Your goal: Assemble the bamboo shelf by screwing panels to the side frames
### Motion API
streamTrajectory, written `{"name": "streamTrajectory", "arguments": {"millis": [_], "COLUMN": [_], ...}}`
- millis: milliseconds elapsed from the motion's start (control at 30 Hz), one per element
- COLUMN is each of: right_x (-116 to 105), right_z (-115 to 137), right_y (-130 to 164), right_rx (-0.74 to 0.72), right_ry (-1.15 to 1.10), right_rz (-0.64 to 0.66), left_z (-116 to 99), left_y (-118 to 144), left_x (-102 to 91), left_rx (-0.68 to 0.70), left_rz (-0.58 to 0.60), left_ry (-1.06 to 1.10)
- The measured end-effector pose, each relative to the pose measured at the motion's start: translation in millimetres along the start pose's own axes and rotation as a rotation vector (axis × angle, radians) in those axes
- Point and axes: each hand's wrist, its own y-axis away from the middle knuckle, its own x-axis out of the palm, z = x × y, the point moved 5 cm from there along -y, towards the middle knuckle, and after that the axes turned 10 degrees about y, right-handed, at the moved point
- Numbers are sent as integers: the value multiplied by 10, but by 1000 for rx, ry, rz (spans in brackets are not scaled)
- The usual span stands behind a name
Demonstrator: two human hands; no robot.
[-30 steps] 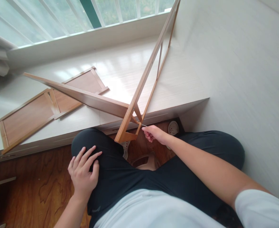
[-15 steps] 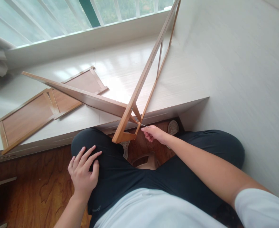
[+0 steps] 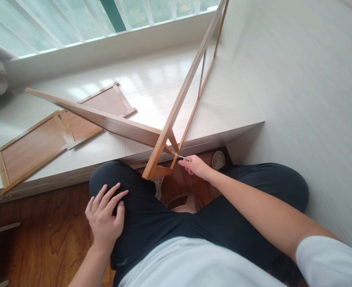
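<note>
My right hand point(image 3: 196, 166) is closed on a thin metal hex key point(image 3: 183, 158), pinched between thumb and fingers. The key's tip reaches the lower bar of a slim wooden frame point(image 3: 180, 97), near where a wooden board point(image 3: 113, 122) meets it. The frame leans up to the right, its near end above the gap between my knees. From this joint the board extends to the left, tilted over the ledge. My left hand point(image 3: 106, 217) rests open on my left thigh, fingers spread, holding nothing.
A pale ledge point(image 3: 152, 95) runs below the barred window point(image 3: 83, 20). Two framed wooden panels point(image 3: 34, 145) lie on it at the left. A pale wall point(image 3: 307, 79) rises at my right. A light stool-like piece point(image 3: 188, 203) shows between my legs, above the wood floor point(image 3: 53, 239).
My right hand has turned slightly around the hex key, and more of the key shows by the fingers. My left hand, frame and board stay nearly as they were.
</note>
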Motion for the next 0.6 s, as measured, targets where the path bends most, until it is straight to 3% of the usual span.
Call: {"name": "streamTrajectory", "arguments": {"millis": [300,500,600], "right_x": [-184,-214,-203], "right_z": [163,224,211], "right_y": [60,88,88], "right_rx": [-164,-217,-209], "right_ry": [151,246,172], "right_rz": [-187,-237,-227], "left_z": [2,17,10], "left_y": [-4,5,5], "left_x": [3,1,0], "left_rx": [-11,-27,-17], "left_rz": [2,23,20], "left_ry": [10,3,2]}}
